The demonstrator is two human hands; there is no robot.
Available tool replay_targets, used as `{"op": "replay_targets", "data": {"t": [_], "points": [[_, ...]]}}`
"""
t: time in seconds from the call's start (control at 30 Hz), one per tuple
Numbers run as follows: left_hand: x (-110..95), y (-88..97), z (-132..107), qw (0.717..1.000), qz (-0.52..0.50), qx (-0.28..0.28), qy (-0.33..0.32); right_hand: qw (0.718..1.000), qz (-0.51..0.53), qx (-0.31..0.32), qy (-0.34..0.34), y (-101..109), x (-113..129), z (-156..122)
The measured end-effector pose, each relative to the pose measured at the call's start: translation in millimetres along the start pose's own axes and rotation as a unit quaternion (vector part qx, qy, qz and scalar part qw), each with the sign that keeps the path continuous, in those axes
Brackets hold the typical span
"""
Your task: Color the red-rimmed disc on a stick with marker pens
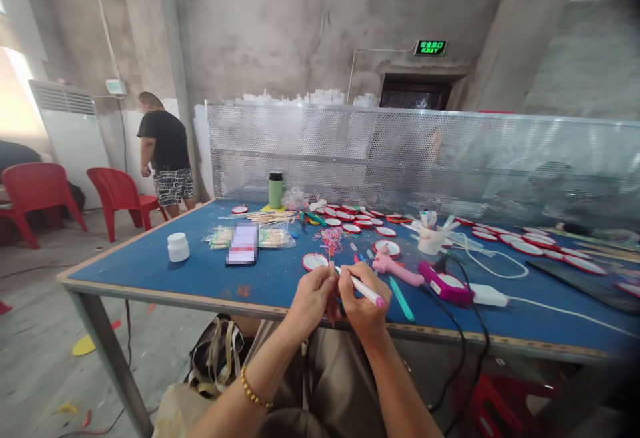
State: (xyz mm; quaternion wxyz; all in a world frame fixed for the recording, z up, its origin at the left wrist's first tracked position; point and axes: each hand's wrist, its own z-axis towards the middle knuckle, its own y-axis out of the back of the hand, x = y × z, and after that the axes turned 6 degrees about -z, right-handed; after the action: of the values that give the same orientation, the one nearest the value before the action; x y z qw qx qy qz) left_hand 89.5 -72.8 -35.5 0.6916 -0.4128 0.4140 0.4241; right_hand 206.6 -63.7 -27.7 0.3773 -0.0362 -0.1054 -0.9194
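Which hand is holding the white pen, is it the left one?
No, the white pen is held in the fingers of the right hand.

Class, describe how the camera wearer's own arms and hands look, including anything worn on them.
The left hand and right hand are both ungloved. No sleeve shows on the left forearm or right forearm. A gold-coloured beaded bracelet circles the left one; no bracelet shows on the right.

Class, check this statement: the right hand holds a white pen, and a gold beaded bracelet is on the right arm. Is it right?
Not quite: the gold beaded bracelet is on the left arm, as the head view shows. The right hand does hold the white pen.
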Motion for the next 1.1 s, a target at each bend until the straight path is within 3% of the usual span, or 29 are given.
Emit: {"op": "replay_targets", "data": {"t": [0.23, 1.1], "points": [[-2.1, -1.3, -1.0, 1.000, 0.012, -0.010, 0.000, 0.999, 0.028, 0.014, 0.029, -1.0, 1.8, 2.2], [-4.2, -1.9, -2.5, 1.000, 0.011, -0.013, 0.003, 0.999, 0.012, 0.002, 0.030, -1.2, 0.7, 1.1]]}}
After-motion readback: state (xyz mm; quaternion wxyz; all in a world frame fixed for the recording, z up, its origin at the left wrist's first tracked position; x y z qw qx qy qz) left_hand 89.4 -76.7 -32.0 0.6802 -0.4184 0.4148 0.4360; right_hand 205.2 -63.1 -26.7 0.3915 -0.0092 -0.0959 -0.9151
